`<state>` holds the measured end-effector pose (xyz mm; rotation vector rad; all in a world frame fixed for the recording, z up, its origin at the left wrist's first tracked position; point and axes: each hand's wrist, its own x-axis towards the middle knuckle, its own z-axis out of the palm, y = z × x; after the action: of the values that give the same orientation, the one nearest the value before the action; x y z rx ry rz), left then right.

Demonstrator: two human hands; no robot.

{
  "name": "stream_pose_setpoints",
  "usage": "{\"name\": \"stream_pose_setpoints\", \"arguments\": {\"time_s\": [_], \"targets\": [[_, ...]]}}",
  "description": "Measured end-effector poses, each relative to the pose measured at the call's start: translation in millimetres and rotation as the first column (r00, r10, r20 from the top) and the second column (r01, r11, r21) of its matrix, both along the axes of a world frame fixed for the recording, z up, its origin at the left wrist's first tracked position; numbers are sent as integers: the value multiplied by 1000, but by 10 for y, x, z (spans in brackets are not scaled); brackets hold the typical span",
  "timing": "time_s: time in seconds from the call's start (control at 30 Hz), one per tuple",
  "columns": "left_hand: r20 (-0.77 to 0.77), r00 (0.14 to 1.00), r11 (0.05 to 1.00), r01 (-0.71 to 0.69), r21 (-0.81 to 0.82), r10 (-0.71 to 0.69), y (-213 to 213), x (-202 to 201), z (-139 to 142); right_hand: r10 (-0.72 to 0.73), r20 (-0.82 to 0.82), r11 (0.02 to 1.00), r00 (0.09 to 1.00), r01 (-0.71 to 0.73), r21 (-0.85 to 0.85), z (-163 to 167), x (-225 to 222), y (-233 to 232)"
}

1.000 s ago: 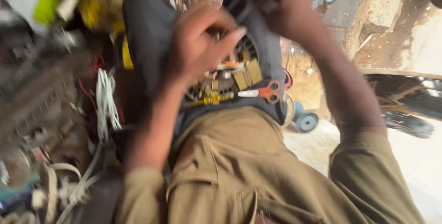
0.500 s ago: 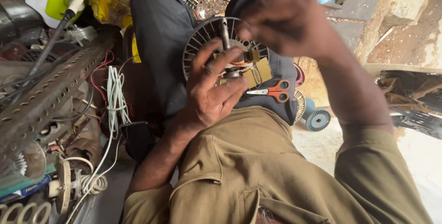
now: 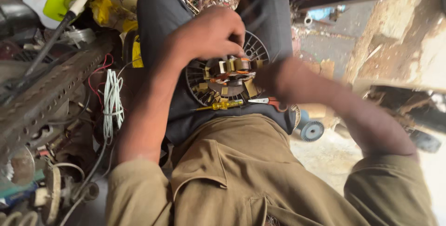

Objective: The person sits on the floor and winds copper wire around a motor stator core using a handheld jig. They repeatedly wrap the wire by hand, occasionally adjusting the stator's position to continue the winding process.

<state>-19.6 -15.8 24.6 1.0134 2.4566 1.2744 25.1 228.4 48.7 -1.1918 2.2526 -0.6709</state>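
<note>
A round fan motor (image 3: pixel 227 84) with a dark slotted frame and copper windings rests on my lap, on dark trousers. My left hand (image 3: pixel 209 35) lies over its top edge with the fingers curled down onto the windings. My right hand (image 3: pixel 272 75) is blurred at the motor's right side and touches it; its grip is unclear. A yellow-handled screwdriver (image 3: pixel 222 106) and red-handled scissors (image 3: pixel 268 101) lie on my lap just below the motor.
A perforated metal bar (image 3: pixel 46 96), a bundle of white wire (image 3: pixel 111 103) and scrap parts crowd the left. A small blue-grey wheel (image 3: pixel 311 131) sits on the ground at right. A rough concrete wall (image 3: pixel 404 35) stands at the upper right.
My left hand went from under the motor's front to over its top. My right hand dropped from above the motor to its right side. The motor now lies flatter.
</note>
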Motion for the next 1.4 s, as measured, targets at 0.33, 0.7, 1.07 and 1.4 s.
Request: {"name": "stream_pose_setpoints", "arguments": {"time_s": [0.33, 0.7, 1.07, 1.4], "targets": [[-109, 910, 870, -339, 358, 400, -49, 1210, -246, -124, -297, 956, 947, 34, -292, -489, -511, -131], [7, 969, 918, -238, 317, 249, -310, 529, -129, 304, -235, 886, 923, -365, -286, -46, 135, -42], [75, 992, 988, -110, 109, 102, 134, 61, 96, -256, -429, 966, 866, 220, -132, -347, -488, 239], [22, 983, 876, -175, 449, 185, -111, 1165, -176, -21, -238, 1000, 971, 19, -9, -235, -399, -231]]}}
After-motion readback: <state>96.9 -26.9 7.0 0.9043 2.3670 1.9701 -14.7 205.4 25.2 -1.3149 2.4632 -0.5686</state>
